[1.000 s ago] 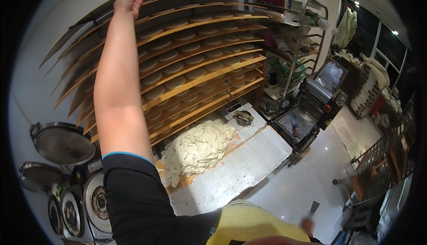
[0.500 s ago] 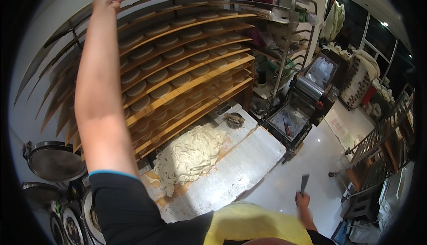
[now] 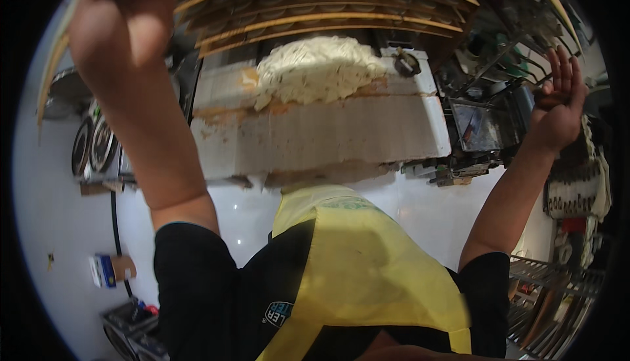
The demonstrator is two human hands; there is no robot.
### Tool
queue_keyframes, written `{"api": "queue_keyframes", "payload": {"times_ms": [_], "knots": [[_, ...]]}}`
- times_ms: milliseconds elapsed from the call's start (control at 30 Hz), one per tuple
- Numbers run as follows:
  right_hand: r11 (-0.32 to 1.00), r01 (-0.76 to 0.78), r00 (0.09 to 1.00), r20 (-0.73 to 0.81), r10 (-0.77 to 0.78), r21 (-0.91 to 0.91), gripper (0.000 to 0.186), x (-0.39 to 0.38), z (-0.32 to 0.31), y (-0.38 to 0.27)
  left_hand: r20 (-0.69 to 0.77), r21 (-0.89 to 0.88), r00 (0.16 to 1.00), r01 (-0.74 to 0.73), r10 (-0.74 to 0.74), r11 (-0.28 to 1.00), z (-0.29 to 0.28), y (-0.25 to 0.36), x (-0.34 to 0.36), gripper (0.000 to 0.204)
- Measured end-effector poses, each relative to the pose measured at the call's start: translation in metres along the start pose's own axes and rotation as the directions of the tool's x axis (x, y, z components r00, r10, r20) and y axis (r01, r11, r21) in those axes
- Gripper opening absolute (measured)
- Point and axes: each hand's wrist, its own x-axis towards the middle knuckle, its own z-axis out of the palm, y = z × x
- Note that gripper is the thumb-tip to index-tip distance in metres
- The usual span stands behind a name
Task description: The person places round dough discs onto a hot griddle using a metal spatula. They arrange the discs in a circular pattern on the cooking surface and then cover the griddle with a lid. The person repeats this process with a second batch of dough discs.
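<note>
The floured bench [image 3: 315, 141] spans the middle of the view, its long pale top running from 9 to 3 o'clock, with a brown crusted edge along the far side. Above it, toward 12 o'clock, wooden rack shelves [image 3: 328, 17] curve across the top, each lined with rows of round dough pieces. On the bench, just below the lowest shelf, lies a big heap of pale dough [image 3: 315, 69], loose and ragged, touching the bench top. The person's yellow apron [image 3: 354, 269] over a black shirt fills the view at 6 o'clock.

The left hand [image 3: 121, 26] is raised at 10 o'clock, blurred, up against the left end of a wooden board [image 3: 56, 66] that shows as a thin curved edge at the rim; I cannot tell whether its fingers are closed on the board. The right hand [image 3: 558, 102] is raised at 2 o'clock, fingers spread apart, with a dark strip across the palm, near a metal machine [image 3: 482, 125]. A small round metal dish [image 3: 407, 64] sits at the bench's far right corner, just beside the dough.
</note>
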Motion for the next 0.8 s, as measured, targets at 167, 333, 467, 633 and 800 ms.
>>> {"api": "queue_keyframes", "payload": {"times_ms": [167, 333, 467, 633, 800], "knots": [[0.916, -0.306, 0.950, 0.029, 0.310, 0.260, 0.063, -0.075, -0.066, 0.038, 0.015, -0.072, 0.942, 0.335, -0.335, 0.939, -0.095, -0.023, -0.139, 0.044], [0.820, -0.522, 0.833, -0.065, 0.549, 0.234, 0.046, -0.178, -0.107, 0.105, -0.252, -0.010, 0.751, 0.629, -0.611, 0.777, -0.171, -0.059, -0.239, 0.045], [0.643, -0.761, 0.638, -0.082, 0.766, 0.083, 0.037, -0.229, -0.143, 0.161, -0.320, -0.153, 0.586, 0.744, -0.745, 0.651, -0.227, -0.104, -0.298, 0.042], [0.468, -0.884, 0.463, -0.152, 0.873, -0.005, 0.034, -0.277, -0.147, 0.223, -0.330, -0.287, 0.465, 0.779, -0.821, 0.557, -0.294, -0.172, -0.330, 0.044], [0.348, -0.856, 0.435, -0.167, 0.885, -0.383, 0.032, -0.312, -0.147, 0.258, -0.395, -0.316, 0.387, 0.794, -0.833, 0.518, -0.383, -0.215, -0.359, 0.046]]}}
